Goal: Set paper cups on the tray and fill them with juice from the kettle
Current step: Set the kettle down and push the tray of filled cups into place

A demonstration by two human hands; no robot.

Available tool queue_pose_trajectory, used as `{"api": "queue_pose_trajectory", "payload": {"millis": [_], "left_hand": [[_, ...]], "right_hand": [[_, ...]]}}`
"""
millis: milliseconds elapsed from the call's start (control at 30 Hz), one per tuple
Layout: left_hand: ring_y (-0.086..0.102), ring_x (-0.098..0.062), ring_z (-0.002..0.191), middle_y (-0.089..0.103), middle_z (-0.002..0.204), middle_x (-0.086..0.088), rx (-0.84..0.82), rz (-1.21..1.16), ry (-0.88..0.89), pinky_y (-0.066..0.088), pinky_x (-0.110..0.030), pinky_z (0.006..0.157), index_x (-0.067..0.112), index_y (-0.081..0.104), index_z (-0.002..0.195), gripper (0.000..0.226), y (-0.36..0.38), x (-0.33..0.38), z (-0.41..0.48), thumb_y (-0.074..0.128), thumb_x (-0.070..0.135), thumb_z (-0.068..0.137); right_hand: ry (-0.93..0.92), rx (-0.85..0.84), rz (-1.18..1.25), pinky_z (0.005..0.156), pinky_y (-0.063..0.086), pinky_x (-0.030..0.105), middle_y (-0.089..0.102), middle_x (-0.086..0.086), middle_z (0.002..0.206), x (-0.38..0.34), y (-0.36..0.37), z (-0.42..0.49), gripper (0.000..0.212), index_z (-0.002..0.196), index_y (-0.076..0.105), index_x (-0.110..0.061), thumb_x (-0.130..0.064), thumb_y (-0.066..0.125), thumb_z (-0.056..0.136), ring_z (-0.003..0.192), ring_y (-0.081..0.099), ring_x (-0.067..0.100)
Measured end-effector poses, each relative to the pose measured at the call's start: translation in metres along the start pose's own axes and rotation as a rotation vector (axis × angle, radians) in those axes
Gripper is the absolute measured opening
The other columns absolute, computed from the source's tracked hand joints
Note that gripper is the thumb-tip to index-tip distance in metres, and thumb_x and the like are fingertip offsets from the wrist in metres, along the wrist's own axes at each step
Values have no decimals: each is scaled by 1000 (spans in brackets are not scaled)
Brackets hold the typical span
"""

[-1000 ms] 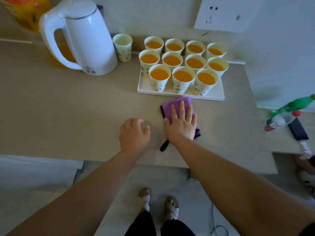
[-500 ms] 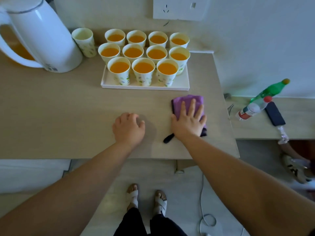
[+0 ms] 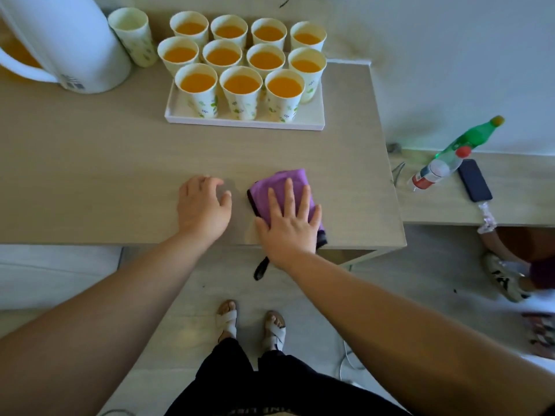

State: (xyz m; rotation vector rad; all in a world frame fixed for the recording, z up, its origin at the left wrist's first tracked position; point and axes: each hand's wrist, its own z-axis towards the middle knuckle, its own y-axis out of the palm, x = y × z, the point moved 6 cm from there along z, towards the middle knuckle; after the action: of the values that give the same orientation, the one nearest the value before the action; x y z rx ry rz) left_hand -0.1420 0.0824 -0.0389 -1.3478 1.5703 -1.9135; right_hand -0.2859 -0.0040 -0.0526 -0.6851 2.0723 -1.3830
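Right hand [image 3: 289, 228] flat, fingers spread, pressing folded purple cloth [image 3: 264, 184] on pale wooden table [image 3: 90, 175], left hand [image 3: 202, 207] loosely curled alongside, apparently empty

Probably a home or guest room: a wood-grain counter [image 3: 90, 163] against a plain wall [image 3: 450, 55], an electric kettle [image 3: 69, 34], a phone [image 3: 474, 180] beside drink bottles [image 3: 477, 135].

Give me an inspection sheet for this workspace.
Surface: wooden table, no spills seen.
Job's things: eleven juice-filled cups on the tray; one cup without juice stands off it beside the kettle.
Clutter: purple cloth near the front edge.
Hands: left hand rests on table, fingers curled, holding nothing; right hand flat on cloth.
Cables: white cable on floor.
Surroundings: side shelf with green bottle, clear bottle, phone; someone's shoe.
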Motion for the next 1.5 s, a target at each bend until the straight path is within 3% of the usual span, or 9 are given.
{"api": "queue_pose_trajectory", "payload": {"millis": [100,200,300,533,733,867,967,1267,1500], "left_hand": [[41,-37,126,54,125,-21,35,16,-13,23,-37,105,3,61,117,29,-13,-28,-6,57,18,92],[44,-40,122,55,123,-21,70,15,-60,27,-40,103,3,63,115,27,-29,-55,-12,58,16,91],[45,-41,119,55,124,-20,94,-5,-131,31,-41,100,4,63,115,25,-51,-88,-18,56,13,92],[46,-41,114,55,122,-18,103,-23,-192,37,-43,96,7,66,112,25,-93,-155,-12,50,11,92],[51,-38,110,58,120,-14,107,-37,-236,44,-46,94,12,68,110,26,-128,-211,3,48,16,93],[54,-41,105,63,114,-17,124,-62,-270,45,-45,90,10,69,105,38,-143,-241,12,41,26,84],[50,-39,113,60,119,-13,114,-56,-288,41,-42,92,12,67,110,28,-150,-258,16,47,17,92],[41,-33,123,53,132,-6,135,-41,-388,38,-39,94,19,62,121,30,-165,-310,31,45,21,97],[42,-31,124,52,134,-4,137,-77,-483,36,-35,96,25,63,121,33,-175,-324,53,39,26,99]], "right_hand": [[-106,40,-64,118,-2,49,-11,-6,160,22,-9,8,53,151,8,-38,-50,17,100,146,-15,23],[58,39,-43,118,-3,50,-12,-6,160,41,-10,9,54,151,7,-38,-49,19,100,146,-15,25],[143,4,-9,115,-7,56,-19,3,159,-13,2,8,61,152,0,-29,-50,22,99,143,-21,34],[-330,-60,-181,116,-6,52,-21,0,158,-127,13,28,56,151,-3,-37,-49,18,101,145,-20,29],[51,-2,-81,116,-6,55,-18,5,159,-155,9,57,60,153,-1,-31,-50,20,100,144,-18,35],[-362,-62,-184,114,-8,56,-20,7,158,-268,42,27,60,152,-4,-31,-51,18,100,143,-22,37],[-561,-48,-258,117,-4,50,-13,-2,160,-280,35,48,55,151,2,-40,-52,18,100,146,-16,28],[-273,-38,-194,116,-5,56,-20,3,158,-364,13,168,59,151,-5,-33,-52,16,100,144,-19,36],[-777,-40,-339,118,2,48,-10,-6,160,-409,17,162,56,150,5,-43,-56,20,98,147,-8,26]]}}
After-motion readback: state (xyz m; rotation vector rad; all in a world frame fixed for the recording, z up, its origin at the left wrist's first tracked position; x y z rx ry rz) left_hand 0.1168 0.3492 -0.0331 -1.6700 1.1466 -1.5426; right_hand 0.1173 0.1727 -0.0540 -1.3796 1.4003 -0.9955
